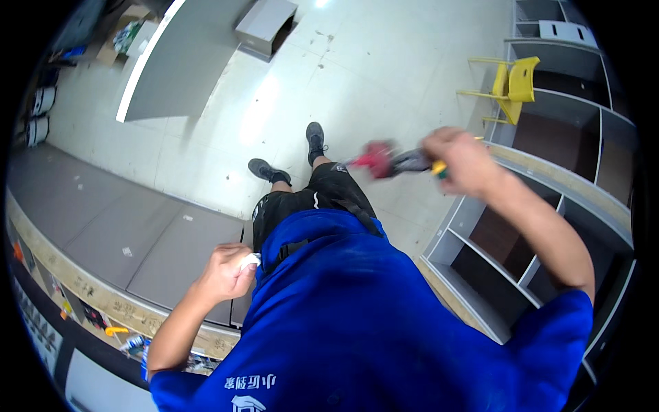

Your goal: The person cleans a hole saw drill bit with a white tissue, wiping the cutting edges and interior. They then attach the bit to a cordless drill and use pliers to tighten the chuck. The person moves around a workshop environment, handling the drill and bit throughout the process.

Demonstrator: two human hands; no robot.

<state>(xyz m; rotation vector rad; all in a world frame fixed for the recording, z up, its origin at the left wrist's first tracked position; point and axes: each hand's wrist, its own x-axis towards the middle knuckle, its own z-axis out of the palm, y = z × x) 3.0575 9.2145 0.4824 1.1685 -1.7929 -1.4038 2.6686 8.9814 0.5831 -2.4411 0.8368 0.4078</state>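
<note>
Out to the right, above the floor, my right hand [463, 161] is closed round a blurred bundle of tools. A red-and-dark tool [377, 159] sticks out of it toward the left, too smeared to tell its kind. A yellow-and-green handle [440, 169] shows beside the fingers. My left hand [226, 271] is held near my left hip, its fingers closed on a small white thing [250, 261]. Most of that white thing is hidden in the fist.
A yellow chair [522, 82] lies sideways in view at the right, by grey open cabinets [494, 240]. Left of me runs a low grey panelled surface [158, 240]. A tall grey board [185, 62] and an open box [264, 27] stand ahead on the pale floor [384, 62].
</note>
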